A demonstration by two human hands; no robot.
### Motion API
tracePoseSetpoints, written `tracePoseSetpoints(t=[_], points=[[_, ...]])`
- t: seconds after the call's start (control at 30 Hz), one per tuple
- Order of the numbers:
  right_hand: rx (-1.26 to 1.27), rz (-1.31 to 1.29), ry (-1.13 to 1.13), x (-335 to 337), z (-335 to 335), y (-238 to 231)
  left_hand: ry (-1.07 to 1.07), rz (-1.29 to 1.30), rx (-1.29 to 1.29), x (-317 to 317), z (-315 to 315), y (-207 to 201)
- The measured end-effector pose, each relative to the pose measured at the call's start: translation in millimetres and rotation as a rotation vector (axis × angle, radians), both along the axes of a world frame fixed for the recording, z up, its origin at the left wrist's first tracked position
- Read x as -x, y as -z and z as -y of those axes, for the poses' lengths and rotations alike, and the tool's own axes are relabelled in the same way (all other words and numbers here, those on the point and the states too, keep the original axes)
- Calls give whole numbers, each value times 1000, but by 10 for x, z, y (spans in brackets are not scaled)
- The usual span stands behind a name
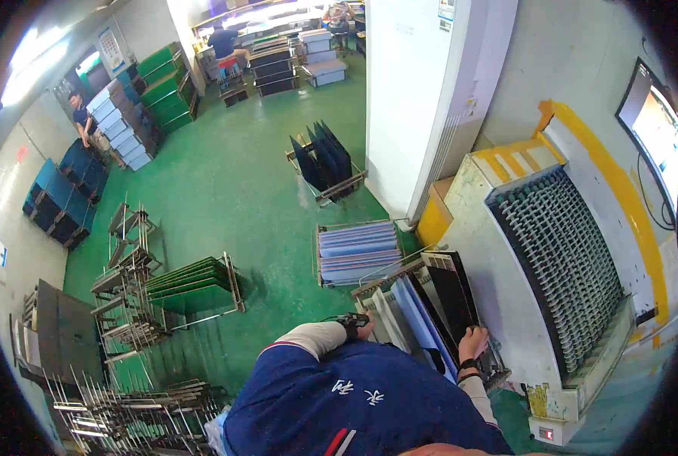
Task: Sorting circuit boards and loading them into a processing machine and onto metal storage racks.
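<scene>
In front of me stands a metal rack (388, 285) holding upright flat panels. A blue-white panel (421, 315) is among them, with dark panels beside it. My right hand (473, 343) is at the near end of a black panel (451, 285), its fingers closed on the panel's edge. At the rack's left side is my left hand (366, 327), a dark band round its wrist. My sleeve and body hide most of its fingers, so its grip does not show.
On my right is a roller conveyor machine (563, 258) with a screen (654, 121) above. Ahead are a rack of light panels (358, 247) and one of dark panels (322, 161). Green panels (191, 285) and metal racks (130, 304) stand left. A person (84, 121) is by stacked boxes.
</scene>
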State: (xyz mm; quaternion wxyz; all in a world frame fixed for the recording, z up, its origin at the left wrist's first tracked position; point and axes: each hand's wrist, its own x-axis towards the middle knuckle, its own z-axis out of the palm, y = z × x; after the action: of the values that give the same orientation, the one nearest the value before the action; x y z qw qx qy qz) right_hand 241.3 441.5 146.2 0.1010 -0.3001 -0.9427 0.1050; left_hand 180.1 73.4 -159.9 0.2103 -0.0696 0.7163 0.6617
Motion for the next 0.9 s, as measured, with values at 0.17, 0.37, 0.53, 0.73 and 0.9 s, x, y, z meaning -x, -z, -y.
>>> tracePoseSetpoints(t=[0.17,0.37,0.53,0.73,0.9], points=[[-12,22,-7,6,3,11,184,-386,320,67,29,-54],[-19,1,-2,4,-27,60,370,-123,623,79,-28,-645],[36,21,-17,3,-5,1,427,-14,614,87,-42,-1018],[-17,34,-18,3,22,-12,218,-225,575,72,25,-174],[-34,6,11,-6,-28,99,297,-372,677,99,-59,-467]])
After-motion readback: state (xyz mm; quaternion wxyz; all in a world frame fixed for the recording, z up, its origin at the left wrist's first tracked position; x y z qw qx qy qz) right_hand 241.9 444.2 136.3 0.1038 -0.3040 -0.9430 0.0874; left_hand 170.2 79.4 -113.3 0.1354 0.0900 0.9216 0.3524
